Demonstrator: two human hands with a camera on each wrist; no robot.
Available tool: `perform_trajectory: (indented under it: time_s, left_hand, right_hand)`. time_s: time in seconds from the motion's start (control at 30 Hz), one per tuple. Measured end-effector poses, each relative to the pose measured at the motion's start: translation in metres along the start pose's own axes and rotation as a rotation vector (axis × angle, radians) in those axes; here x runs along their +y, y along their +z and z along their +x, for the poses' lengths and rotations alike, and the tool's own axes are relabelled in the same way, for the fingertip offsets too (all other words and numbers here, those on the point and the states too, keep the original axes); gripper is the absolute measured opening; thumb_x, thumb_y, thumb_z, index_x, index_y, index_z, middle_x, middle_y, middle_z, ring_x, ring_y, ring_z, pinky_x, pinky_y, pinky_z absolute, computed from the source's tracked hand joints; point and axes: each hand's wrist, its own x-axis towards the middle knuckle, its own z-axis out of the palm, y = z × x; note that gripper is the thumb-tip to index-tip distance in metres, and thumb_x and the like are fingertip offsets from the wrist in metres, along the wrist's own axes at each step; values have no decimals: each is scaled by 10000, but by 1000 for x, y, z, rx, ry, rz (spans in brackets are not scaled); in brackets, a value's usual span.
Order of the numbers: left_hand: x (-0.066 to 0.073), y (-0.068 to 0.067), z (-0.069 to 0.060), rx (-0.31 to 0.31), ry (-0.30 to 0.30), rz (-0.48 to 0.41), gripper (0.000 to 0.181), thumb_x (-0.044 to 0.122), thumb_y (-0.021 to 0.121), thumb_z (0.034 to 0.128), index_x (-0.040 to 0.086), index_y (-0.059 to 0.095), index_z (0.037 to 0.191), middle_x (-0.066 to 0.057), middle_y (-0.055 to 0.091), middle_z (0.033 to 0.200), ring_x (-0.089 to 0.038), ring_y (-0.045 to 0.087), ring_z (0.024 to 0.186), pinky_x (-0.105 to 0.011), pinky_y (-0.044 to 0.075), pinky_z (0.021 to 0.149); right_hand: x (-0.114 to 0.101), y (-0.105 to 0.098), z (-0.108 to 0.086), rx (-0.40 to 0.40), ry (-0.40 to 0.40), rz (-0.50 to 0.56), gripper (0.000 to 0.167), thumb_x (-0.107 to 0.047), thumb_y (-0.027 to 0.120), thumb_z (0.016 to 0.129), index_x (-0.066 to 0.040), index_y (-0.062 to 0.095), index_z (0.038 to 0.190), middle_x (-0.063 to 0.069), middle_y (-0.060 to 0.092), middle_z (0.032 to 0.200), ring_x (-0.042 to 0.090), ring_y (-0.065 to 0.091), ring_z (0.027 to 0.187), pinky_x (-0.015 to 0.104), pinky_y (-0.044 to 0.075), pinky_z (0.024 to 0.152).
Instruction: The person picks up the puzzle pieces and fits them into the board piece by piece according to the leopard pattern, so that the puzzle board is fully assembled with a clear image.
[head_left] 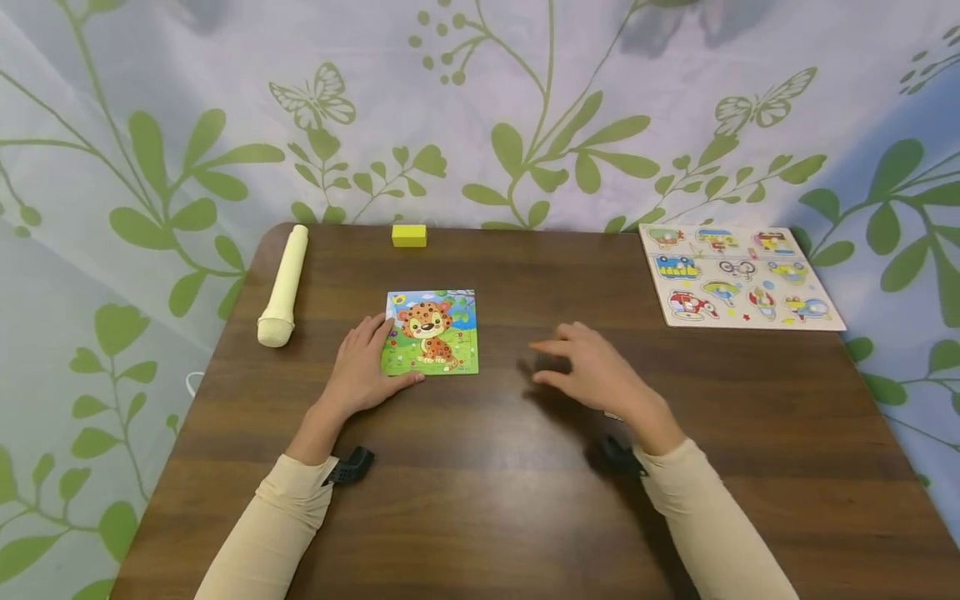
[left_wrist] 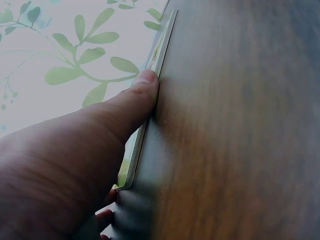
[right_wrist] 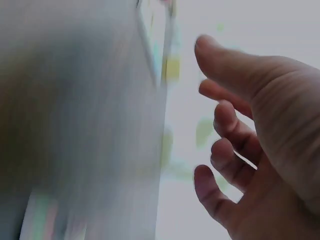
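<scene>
A square leopard-cub picture puzzle [head_left: 431, 333] lies flat on the brown table. My left hand [head_left: 365, 367] rests at its lower left corner, fingers along the left edge and thumb by the bottom edge. Seen from the left wrist, the thumb [left_wrist: 135, 100] touches the rim of the thin board [left_wrist: 134, 160]. To the right of the puzzle, my right hand [head_left: 596, 371] hovers over the table with nothing in it. Its fingers are loosely bent and apart in the right wrist view. Beneath the right wrist a small whitish item [head_left: 613, 415] shows, mostly hidden.
A cream toy microphone [head_left: 283, 287] lies on the table's left side. Near the back edge stands a yellow block [head_left: 408, 236]. At the back right is a wooden vehicle peg puzzle [head_left: 741, 279], by the table's edge. A leaf-patterned cloth [head_left: 540, 108] hangs behind.
</scene>
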Motion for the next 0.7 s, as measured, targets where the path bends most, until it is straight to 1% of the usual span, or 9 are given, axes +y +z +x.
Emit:
perform_trajectory:
  time_s: [0.07, 0.17, 0.23, 0.3, 0.37, 0.4, 0.5, 0.6, 0.7]
  left_hand:
    - [-1, -1, 0, 9, 3, 8, 1035, 576, 763, 840, 42, 300, 1596, -176, 252, 1662, -433, 177, 1555, -624, 146, 1259]
    - [-1, -3, -1, 8, -6, 12, 1037, 576, 765, 838, 45, 299, 1597, -172, 250, 1664, -426, 176, 1558, -619, 146, 1263]
    - [-1, -5, -2, 3, -12, 6, 1040, 576, 766, 840, 48, 293, 1600, -172, 243, 1668, -422, 166, 1562, -618, 138, 1264]
    - [-2, -6, -2, 1, -14, 5, 1042, 580, 765, 840, 51, 290, 1602, -169, 238, 1670, -419, 161, 1564, -617, 133, 1265]
    - [-2, -6, -2, 6, -9, 5, 1038, 578, 766, 841, 52, 294, 1601, -169, 241, 1670, -420, 165, 1563, -615, 133, 1266]
    - [-2, -6, -2, 10, -6, 4, 1035, 576, 767, 840, 53, 296, 1600, -167, 243, 1669, -419, 167, 1562, -614, 134, 1266]
    - [-2, -3, -3, 14, -9, -3, 1033, 573, 772, 837, 54, 304, 1598, -164, 249, 1668, -420, 172, 1562, -610, 138, 1268]
    - [-2, 1, -3, 8, -8, -7, 1036, 582, 767, 839, 51, 303, 1597, -163, 248, 1668, -423, 173, 1561, -611, 146, 1266]
    - [-1, 1, -3, 12, 1, -3, 1040, 584, 768, 837, 48, 304, 1597, -167, 252, 1665, -426, 178, 1559, -615, 152, 1263]
  right_hand:
    - [23, -10, -34, 20, 87, 3, 495, -339, 854, 829, -111, 742, 1255, 42, 585, 900, 166, 468, 817, 324, 411, 718]
    - [48, -17, -78, 4, 229, 1, 511, -371, 879, 794, -104, 753, 1211, 4, 561, 882, 148, 475, 810, 309, 408, 693]
    - [56, -16, -98, -16, 290, -2, 562, -433, 877, 781, -97, 742, 1211, -2, 553, 887, 156, 476, 806, 314, 408, 681]
    - [59, -11, -111, -39, 335, -16, 615, -479, 873, 767, -102, 728, 1231, -8, 553, 898, 162, 482, 804, 340, 415, 696]
    - [59, -4, -117, -38, 351, -47, 641, -494, 873, 759, -93, 722, 1236, -7, 557, 887, 169, 489, 791, 374, 421, 710]
    - [58, -1, -117, -29, 352, -60, 628, -479, 874, 761, -87, 724, 1227, -6, 561, 879, 172, 493, 788, 399, 424, 719]
    - [54, 5, -113, 3, 340, -106, 560, -439, 878, 771, -88, 741, 1185, -11, 558, 850, 167, 502, 772, 428, 411, 729]
    - [52, 8, -107, 28, 307, -134, 498, -433, 873, 783, -97, 755, 1131, -25, 546, 830, 151, 489, 754, 389, 386, 695]
    - [53, 10, -100, 25, 256, -167, 465, -440, 862, 797, -101, 757, 1097, -37, 534, 821, 137, 471, 741, 351, 364, 676]
